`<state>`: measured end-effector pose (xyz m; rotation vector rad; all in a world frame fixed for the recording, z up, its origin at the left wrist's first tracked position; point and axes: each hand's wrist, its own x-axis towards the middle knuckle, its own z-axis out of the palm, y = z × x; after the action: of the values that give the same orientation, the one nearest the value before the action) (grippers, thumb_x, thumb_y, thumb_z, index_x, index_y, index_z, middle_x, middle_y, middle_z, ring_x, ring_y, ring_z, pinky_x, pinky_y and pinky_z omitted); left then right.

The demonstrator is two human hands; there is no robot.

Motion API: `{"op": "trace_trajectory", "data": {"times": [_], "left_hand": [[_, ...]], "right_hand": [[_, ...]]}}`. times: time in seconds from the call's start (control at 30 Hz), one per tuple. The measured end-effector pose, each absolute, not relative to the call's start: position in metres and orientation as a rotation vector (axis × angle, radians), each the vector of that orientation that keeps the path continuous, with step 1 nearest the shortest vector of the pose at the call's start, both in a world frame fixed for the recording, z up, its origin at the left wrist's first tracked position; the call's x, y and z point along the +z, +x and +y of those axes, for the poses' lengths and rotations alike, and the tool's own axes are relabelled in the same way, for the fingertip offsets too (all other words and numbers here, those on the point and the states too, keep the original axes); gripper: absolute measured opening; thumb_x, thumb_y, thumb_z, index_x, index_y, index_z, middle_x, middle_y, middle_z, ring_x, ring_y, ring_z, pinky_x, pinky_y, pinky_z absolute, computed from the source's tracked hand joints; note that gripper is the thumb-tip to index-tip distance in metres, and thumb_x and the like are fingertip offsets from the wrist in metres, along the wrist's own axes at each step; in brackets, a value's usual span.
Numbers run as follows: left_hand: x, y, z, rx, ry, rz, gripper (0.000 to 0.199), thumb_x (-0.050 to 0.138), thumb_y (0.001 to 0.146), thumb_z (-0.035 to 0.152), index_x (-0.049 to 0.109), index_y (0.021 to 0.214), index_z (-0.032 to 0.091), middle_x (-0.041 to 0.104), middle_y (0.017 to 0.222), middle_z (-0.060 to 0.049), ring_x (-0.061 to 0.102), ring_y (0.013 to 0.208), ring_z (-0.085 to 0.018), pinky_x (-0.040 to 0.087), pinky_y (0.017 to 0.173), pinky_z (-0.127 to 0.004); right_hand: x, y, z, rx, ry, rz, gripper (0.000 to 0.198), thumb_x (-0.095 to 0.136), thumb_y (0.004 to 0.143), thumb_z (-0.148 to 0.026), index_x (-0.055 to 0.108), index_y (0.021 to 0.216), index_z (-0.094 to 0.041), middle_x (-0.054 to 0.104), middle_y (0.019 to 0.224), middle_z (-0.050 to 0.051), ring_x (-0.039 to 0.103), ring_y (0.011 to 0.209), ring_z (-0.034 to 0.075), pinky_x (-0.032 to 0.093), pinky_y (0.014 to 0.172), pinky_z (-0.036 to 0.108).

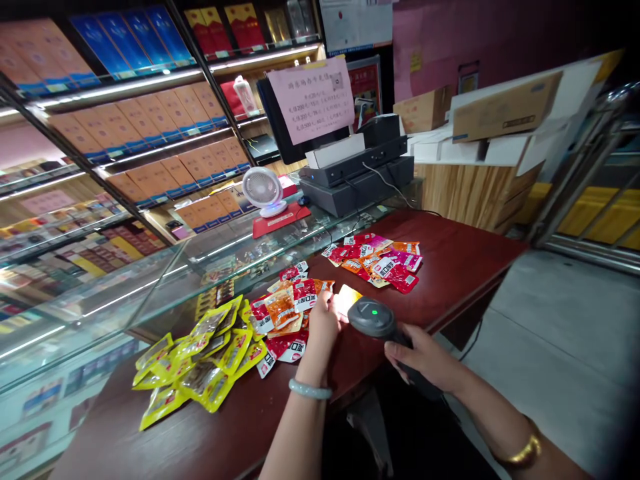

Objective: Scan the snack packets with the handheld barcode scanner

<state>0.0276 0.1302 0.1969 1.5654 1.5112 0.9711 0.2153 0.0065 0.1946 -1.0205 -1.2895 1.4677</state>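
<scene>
Frame centre: left hand (324,323) pinches a brightly lit packet (349,301). Lower right of centre: right hand (426,355) wraps around a scanner (373,317). Lower left: yellow packets (203,375).

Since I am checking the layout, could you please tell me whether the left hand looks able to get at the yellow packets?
Probably yes: only a low pile of red and orange packets lies between the left hand and the yellow packets, though that hand holds a brightly lit item.
</scene>
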Motion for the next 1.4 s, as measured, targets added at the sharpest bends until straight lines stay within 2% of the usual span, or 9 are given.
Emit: {"op": "trace_trajectory", "data": {"times": [0.1, 0.23, 0.3, 0.47, 0.63, 0.73, 1.03, 1.23, 1.4], "left_hand": [[0.212, 0.001, 0.131, 0.935, 1.668, 1.725, 0.019, 0.043, 0.092, 0.037, 0.055, 0.093, 0.022, 0.058, 0.061, 0.001, 0.057, 0.054, -0.017, 0.042, 0.055, -0.027], [0.236, -0.019, 0.136, 1.239, 1.991, 2.141, 0.021, 0.050, 0.089, 0.033, 0.058, 0.102, 0.019, 0.066, 0.098, -0.010, 0.061, 0.097, -0.027, 0.045, 0.084, -0.040], [0.241, -0.007, 0.140, 1.320, 2.107, 2.092, 0.025, 0.054, 0.087, 0.034, 0.059, 0.107, 0.019, 0.066, 0.107, -0.011, 0.058, 0.107, -0.028, 0.042, 0.094, -0.043], [0.223, 0.068, 0.152, 0.937, 2.289, 1.652, 0.023, 0.054, 0.089, 0.037, 0.064, 0.097, 0.018, 0.069, 0.094, -0.008, 0.064, 0.090, -0.021, 0.047, 0.084, -0.032], [0.206, 0.127, 0.173, 0.509, 2.446, 1.824, 0.051, 0.050, 0.088, 0.058, 0.066, 0.097, 0.010, 0.068, 0.098, -0.020, 0.063, 0.100, -0.030, 0.045, 0.086, -0.037], [0.204, 0.140, 0.192, 0.423, 2.323, 1.878, 0.051, 0.051, 0.087, 0.059, 0.067, 0.094, 0.011, 0.069, 0.097, -0.020, 0.065, 0.097, -0.030, 0.045, 0.080, -0.035], [0.198, 0.115, 0.219, 0.791, 1.903, 1.675, 0.016, 0.061, 0.083, 0.032, 0.064, 0.090, 0.018, 0.066, 0.072, -0.001, 0.056, 0.061, -0.012, 0.036, 0.057, -0.021], [0.214, 0.074, 0.200, 0.984, 1.725, 1.616, 0.030, 0.061, 0.083, 0.034, 0.064, 0.109, 0.019, 0.070, 0.079, -0.002, 0.059, 0.062, -0.012, 0.039, 0.059, -0.022], [0.229, 0.048, 0.172, 1.069, 1.909, 1.674, 0.018, 0.054, 0.087, 0.033, 0.067, 0.091, 0.021, 0.070, 0.078, -0.002, 0.060, 0.067, -0.015, 0.041, 0.063, -0.025]], "right_hand": [[0.188, 0.220, 0.004, 1.469, -1.002, -1.247, 0.044, 0.065, 0.083, -0.059, 0.049, 0.083, -0.018, 0.050, 0.059, -0.007, 0.045, 0.043, 0.006, 0.039, 0.042, 0.019], [0.180, 0.230, 0.001, 1.471, -1.024, -1.189, 0.045, 0.065, 0.082, -0.060, 0.049, 0.083, -0.018, 0.051, 0.060, -0.007, 0.045, 0.042, 0.005, 0.040, 0.041, 0.018], [0.179, 0.235, 0.001, 1.463, -1.037, -1.175, 0.046, 0.065, 0.082, -0.060, 0.049, 0.082, -0.018, 0.051, 0.060, -0.007, 0.045, 0.042, 0.005, 0.040, 0.041, 0.018], [0.179, 0.248, -0.003, 1.429, -1.045, -1.143, 0.046, 0.063, 0.083, -0.061, 0.049, 0.085, -0.017, 0.051, 0.060, -0.006, 0.046, 0.043, 0.005, 0.040, 0.042, 0.018], [0.178, 0.261, -0.010, 1.380, -1.089, -1.112, 0.046, 0.062, 0.083, -0.062, 0.050, 0.085, -0.017, 0.049, 0.058, -0.007, 0.045, 0.042, 0.005, 0.038, 0.041, 0.018], [0.175, 0.268, -0.013, 1.372, -1.114, -1.078, 0.046, 0.063, 0.083, -0.061, 0.051, 0.087, -0.017, 0.051, 0.059, -0.006, 0.046, 0.042, 0.006, 0.038, 0.041, 0.018], [0.177, 0.273, -0.015, 1.381, -1.090, -1.063, 0.049, 0.063, 0.081, -0.063, 0.052, 0.090, -0.017, 0.050, 0.058, -0.007, 0.045, 0.041, 0.006, 0.038, 0.041, 0.019], [0.178, 0.265, -0.008, 1.406, -1.074, -1.051, 0.050, 0.065, 0.080, -0.064, 0.053, 0.094, -0.017, 0.051, 0.058, -0.007, 0.045, 0.040, 0.007, 0.037, 0.041, 0.020], [0.176, 0.258, -0.004, 1.424, -1.028, -1.084, 0.046, 0.064, 0.083, -0.060, 0.053, 0.094, -0.017, 0.052, 0.061, -0.006, 0.047, 0.042, 0.007, 0.037, 0.042, 0.020]]}}
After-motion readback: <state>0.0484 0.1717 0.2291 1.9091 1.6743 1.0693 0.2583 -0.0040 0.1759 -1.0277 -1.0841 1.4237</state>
